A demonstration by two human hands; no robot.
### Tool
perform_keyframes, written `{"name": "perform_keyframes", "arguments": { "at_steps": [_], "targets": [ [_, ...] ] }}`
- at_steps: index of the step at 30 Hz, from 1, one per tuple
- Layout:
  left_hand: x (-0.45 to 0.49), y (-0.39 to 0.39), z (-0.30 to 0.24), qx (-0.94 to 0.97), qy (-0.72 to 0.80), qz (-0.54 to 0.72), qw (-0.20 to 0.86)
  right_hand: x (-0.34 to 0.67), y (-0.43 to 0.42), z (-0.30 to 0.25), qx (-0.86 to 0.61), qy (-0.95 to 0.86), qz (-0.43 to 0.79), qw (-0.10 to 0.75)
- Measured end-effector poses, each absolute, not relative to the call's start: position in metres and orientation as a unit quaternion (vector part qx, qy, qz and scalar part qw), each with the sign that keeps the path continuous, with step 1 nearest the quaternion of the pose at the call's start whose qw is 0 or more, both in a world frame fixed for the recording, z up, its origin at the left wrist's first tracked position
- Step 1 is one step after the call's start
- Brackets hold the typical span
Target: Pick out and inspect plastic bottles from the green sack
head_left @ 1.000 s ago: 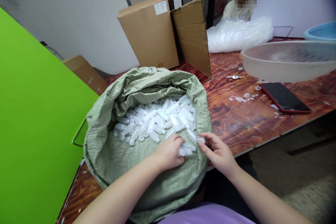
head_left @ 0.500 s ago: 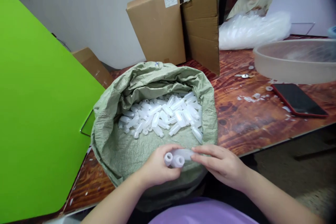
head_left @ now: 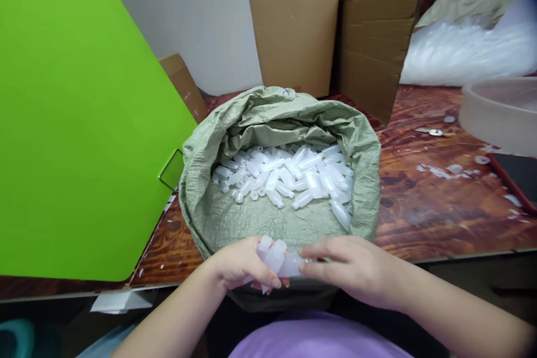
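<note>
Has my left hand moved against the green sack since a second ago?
Yes. The left hand, holding tubes, drew back toward the person, from the tube pile inside the green sack to its near rim.

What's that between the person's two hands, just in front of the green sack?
In the head view, a small bunch of translucent white plastic tubes: the left hand grips them, and the right hand pinches the end of one.

Dark wood-grain bench [head_left: 419, 224] w/ a green woven sack [head_left: 251, 123] at its front edge, approx. centre. Behind the sack, 2 cardboard boxes [head_left: 293, 28] stand upright; clear plastic bag [head_left: 461, 56] at back right. Right side: translucent basin [head_left: 499, 117], phone [head_left: 520, 176] in red case, small white scraps [head_left: 436, 170] scattered nearby.
</note>
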State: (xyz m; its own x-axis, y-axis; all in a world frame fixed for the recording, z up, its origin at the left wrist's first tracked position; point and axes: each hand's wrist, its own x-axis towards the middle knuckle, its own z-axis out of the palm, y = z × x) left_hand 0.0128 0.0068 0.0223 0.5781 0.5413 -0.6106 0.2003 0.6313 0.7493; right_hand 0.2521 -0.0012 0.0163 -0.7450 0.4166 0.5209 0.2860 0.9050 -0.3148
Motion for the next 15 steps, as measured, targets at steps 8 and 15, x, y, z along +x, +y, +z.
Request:
{"name": "perform_keyframes", "arguments": {
  "at_steps": [8, 15],
  "targets": [
    [-0.007, -0.001, 0.014, 0.413, 0.460, 0.162, 0.769, 0.225, 0.007, 0.003, -0.234, -0.861, 0.306, 0.332],
    [-0.020, 0.002, 0.015, 0.441, 0.439, 0.101, 0.777, 0.226, 0.001, 0.020, -0.163, -0.956, 0.130, 0.207]
  ]
}}
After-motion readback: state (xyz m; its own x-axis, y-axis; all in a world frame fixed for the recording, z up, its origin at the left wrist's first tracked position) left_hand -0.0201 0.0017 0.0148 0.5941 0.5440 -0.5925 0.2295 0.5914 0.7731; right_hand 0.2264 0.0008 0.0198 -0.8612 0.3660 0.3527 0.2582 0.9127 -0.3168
